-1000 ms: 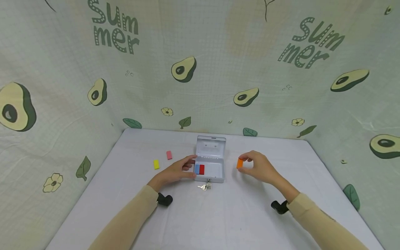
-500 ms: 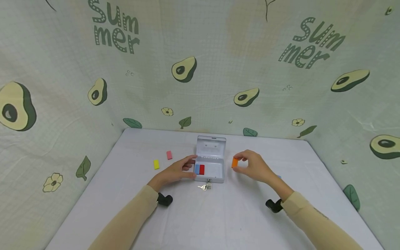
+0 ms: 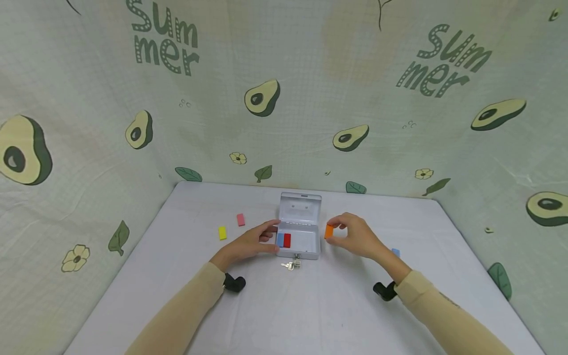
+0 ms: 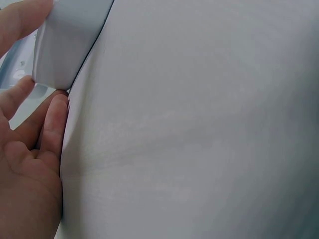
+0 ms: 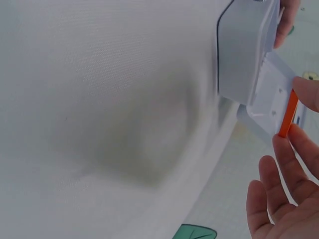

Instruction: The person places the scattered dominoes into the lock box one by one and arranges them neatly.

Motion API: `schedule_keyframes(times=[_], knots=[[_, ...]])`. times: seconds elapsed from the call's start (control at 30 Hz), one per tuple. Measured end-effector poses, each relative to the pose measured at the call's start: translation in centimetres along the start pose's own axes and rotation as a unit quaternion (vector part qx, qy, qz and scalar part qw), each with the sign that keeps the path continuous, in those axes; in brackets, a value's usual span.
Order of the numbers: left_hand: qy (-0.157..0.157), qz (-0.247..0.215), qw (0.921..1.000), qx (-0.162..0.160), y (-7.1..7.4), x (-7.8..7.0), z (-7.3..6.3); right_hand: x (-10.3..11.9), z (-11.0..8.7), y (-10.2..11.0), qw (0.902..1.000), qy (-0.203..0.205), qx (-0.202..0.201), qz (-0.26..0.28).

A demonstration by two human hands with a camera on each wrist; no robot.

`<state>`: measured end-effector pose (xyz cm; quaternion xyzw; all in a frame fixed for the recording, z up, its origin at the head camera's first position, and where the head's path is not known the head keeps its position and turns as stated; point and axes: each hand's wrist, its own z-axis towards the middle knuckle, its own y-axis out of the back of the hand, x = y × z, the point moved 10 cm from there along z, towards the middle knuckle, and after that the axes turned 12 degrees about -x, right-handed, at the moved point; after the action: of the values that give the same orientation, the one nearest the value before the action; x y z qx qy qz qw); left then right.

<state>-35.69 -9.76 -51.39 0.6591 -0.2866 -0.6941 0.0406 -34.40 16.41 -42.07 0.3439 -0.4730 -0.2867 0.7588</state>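
Observation:
A small light-grey cash box [image 3: 305,241] stands with its lid raised at the middle of the table. Inside, at the left, a blue block [image 3: 280,240] and a red block [image 3: 287,240] lie side by side. My left hand [image 3: 248,242] holds the box's left end, thumb near the front corner and a finger near the back one. Just right of the box, my right hand [image 3: 355,237] pinches an orange block [image 3: 329,231] upright between thumb and fingertips. In the right wrist view the orange block [image 5: 288,114] appears edge-on, in front of the lid.
Left of the box lie a yellow block [image 3: 223,232] and a pink block [image 3: 240,220]. A light-blue block [image 3: 396,252] shows partly beyond my right wrist. Small keys [image 3: 289,266] hang at the box's front lock. A patterned cloth backs the white table [image 3: 284,315].
My right hand has moved left toward the box with the orange block in its fingers. The light-blue block behind the wrist has come into view. The left hand keeps its place.

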Motion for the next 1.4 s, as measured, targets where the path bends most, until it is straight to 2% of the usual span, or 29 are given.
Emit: schedule_keyframes(times=[0.63, 1.4], knots=[[-0.002, 0.0, 1.0, 0.0, 0.0, -0.3, -0.1, 1.5, 0.7, -1.0, 0.9998, 0.014, 0.007, 0.012], [0.001, 0.0, 1.0, 0.0, 0.0, 0.1, 0.1, 3.1, 1.8, -3.8, 0.9987, 0.009, 0.036, 0.035]])
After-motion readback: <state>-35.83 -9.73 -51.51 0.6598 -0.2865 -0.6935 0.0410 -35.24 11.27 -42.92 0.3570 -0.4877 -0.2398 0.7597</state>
